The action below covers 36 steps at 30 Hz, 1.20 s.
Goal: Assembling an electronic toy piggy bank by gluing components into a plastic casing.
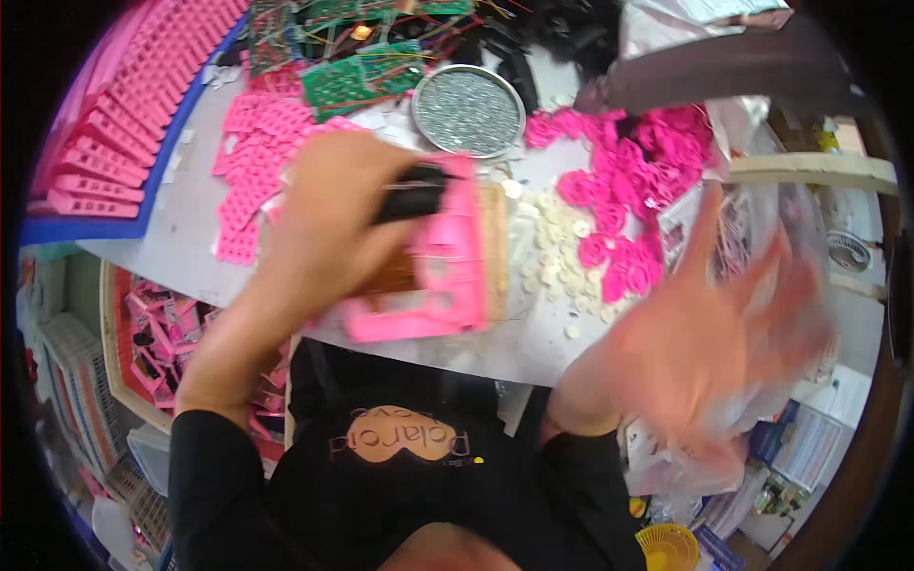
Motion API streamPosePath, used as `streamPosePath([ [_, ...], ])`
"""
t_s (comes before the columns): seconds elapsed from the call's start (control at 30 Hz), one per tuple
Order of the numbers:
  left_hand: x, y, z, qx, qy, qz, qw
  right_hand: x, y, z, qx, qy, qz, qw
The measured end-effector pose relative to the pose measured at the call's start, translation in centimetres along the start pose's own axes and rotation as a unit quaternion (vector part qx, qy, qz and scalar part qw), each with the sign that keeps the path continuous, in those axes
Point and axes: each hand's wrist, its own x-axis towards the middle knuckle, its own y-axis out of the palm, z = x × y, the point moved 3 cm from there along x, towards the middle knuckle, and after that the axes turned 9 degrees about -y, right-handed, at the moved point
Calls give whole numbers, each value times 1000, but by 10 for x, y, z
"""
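Note:
My left hand, slightly blurred, closes round a dark black part whose kind I cannot make out. That part is against a pink plastic housing with an open middle, close to the table's front edge. A light wooden block shows along the housing's right side. My right hand is smeared by motion at the right, fingers spread and holding nothing I can see. It is nearest to a clear plastic bag and a pile of bright pink plastic pieces.
A round metal dish of small screws stands at the back. Green circuit boards with wires lie beside it. Pale round discs and flat pink parts cover the table. A box of pink assemblies sits lower left; a dark arm-like bar crosses upper right.

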Motion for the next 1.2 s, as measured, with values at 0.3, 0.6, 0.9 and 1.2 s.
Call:
streamPosePath([
  [0.3, -171, -163, 124, 97, -272, 96, 952, -25, 61, 79, 342, -240, 21, 908],
  [0.6, -408, -193, 343, 307, -547, 252, 737, -29, 49, 96, 356, -150, 35, 921],
  [0.9, -201, -181, 220, 190, -443, 133, 866, 19, -11, 40, 146, 415, 45, 897],
  [1.2, -28, -38, -118, -176, 326, 104, 923, -21, -143, -122, -696, 347, 395, 489],
])
